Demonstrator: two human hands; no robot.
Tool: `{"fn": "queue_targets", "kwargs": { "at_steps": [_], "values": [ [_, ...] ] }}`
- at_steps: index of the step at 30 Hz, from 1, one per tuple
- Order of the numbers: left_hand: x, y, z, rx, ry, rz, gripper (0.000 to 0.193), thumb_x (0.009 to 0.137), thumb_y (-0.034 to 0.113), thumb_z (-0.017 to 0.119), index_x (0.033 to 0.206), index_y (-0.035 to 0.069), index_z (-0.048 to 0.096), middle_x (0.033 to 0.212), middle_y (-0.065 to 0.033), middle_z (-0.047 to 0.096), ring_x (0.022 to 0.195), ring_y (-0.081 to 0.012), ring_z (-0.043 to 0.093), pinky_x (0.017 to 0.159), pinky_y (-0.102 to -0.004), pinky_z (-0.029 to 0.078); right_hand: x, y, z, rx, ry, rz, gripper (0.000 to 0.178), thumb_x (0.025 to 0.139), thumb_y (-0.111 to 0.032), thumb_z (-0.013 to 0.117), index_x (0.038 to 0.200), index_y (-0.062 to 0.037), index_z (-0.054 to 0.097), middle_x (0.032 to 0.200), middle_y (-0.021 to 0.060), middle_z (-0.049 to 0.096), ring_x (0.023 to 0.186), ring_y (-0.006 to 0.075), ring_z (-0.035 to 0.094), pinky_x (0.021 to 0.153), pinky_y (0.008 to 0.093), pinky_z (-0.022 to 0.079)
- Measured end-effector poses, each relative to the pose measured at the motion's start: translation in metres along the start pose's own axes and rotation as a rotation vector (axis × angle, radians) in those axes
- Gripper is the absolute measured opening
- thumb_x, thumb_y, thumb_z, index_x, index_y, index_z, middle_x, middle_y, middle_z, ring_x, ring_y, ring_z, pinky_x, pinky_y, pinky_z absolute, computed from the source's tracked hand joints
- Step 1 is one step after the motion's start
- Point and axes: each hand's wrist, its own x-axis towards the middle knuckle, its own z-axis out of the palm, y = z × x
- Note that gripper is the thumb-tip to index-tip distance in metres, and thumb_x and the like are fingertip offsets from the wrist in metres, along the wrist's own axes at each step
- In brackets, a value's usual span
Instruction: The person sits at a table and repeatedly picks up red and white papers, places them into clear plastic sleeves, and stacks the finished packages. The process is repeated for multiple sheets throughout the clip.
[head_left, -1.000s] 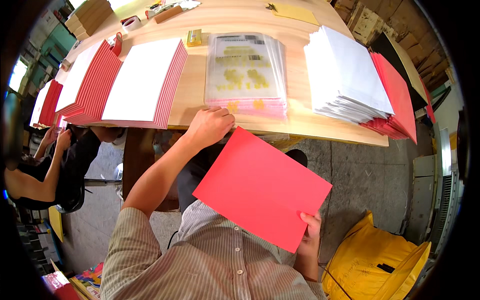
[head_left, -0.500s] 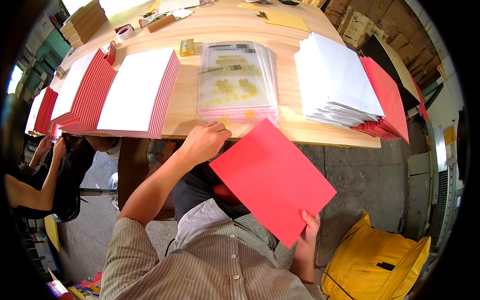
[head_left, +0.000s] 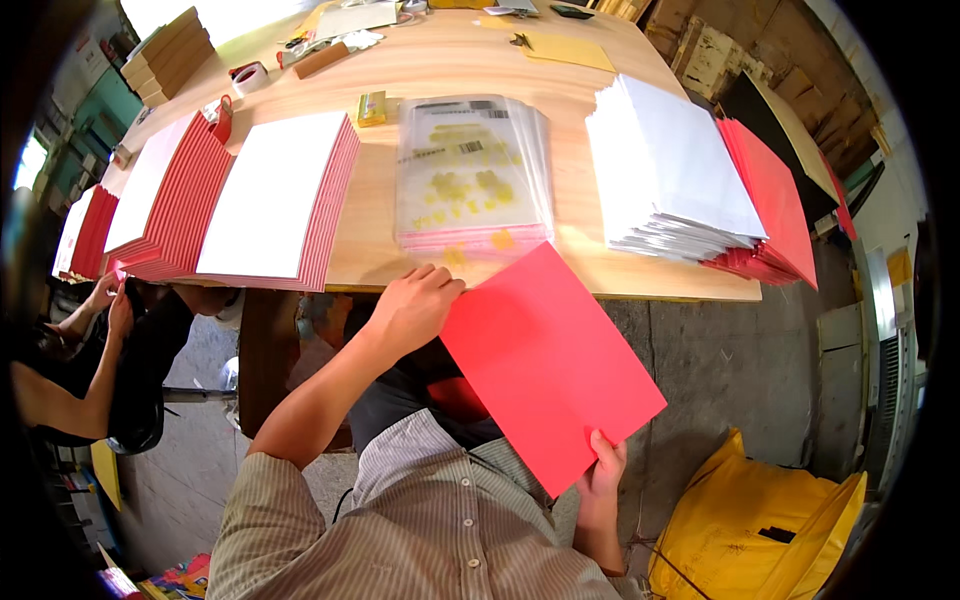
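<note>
My right hand (head_left: 604, 466) grips a flat red sheet (head_left: 550, 370) by its lower right edge, thumb on top. The sheet is tilted over my lap, its top corner just overlapping the table's front edge. My left hand (head_left: 415, 310) is closed at the sheet's upper left edge, fingertips bent together. Whether they pinch the sheet is hidden. Just beyond lies a pile of clear plastic sleeves (head_left: 470, 170) with yellow and black print and a pink strip along the near end.
White-topped stacks with red edges (head_left: 275, 195) stand at left, a white paper stack (head_left: 675, 165) and red sheets (head_left: 770, 210) at right. A small yellow box (head_left: 371, 108) is behind. A yellow sack (head_left: 755, 525) sits on the floor. Another person's hands (head_left: 112, 305) work at far left.
The red sheet and my right hand have shifted slightly left. My left hand has moved a little down and now overlaps the sheet's edge. The whole view has shifted slightly.
</note>
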Motion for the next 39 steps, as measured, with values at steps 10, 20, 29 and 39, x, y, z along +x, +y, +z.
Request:
{"fn": "queue_targets", "kwargs": {
  "at_steps": [10,20,29,39],
  "values": [
    [-0.006,-0.002,0.005,-0.02,0.014,-0.055,0.02,0.078,0.0,0.066,0.098,0.004,0.067,0.089,-0.0074,0.061,0.086,-0.0265,0.063,0.073,-0.0377,0.055,-0.005,0.01,-0.005,0.073,0.004,0.005,0.038,0.095,-0.005,0.058,0.132,0.0041,0.053,0.127,0.0159,0.063,0.113,0.0279,0.065,0.096,0.0418,0.054],
    [-0.007,0.006,0.01,-0.05,0.004,-0.045,0.021,0.079,0.0,0.065,0.099,0.002,0.067,0.09,-0.0077,0.062,0.086,-0.0262,0.064,0.069,-0.0378,0.056,-0.016,-0.003,-0.005,0.096,0.062,0.025,0.04,0.094,-0.004,0.059,0.133,0.0043,0.053,0.126,0.0161,0.063,0.114,0.0293,0.065,0.097,0.0428,0.054],
    [-0.003,0.013,-0.001,-0.026,-0.014,-0.025,0.026,0.077,0.0,0.065,0.103,0.0,0.069,0.091,-0.0076,0.063,0.087,-0.0257,0.063,0.071,-0.0369,0.056,-0.013,-0.003,-0.008,0.055,0.041,-0.019,0.037,0.096,-0.003,0.057,0.132,0.0051,0.054,0.127,0.0171,0.063,0.115,0.0278,0.065,0.097,0.0415,0.054],
    [-0.008,0.013,0.006,0.035,-0.005,-0.019,0.027,0.079,-0.001,0.066,0.106,0.0,0.069,0.091,-0.0071,0.062,0.087,-0.0245,0.062,0.073,-0.0359,0.056,-0.017,0.004,-0.003,0.066,-0.013,-0.009,0.033,0.097,-0.002,0.055,0.129,0.0051,0.054,0.124,0.0154,0.064,0.112,0.0259,0.066,0.093,0.0397,0.055]
  ]
}}
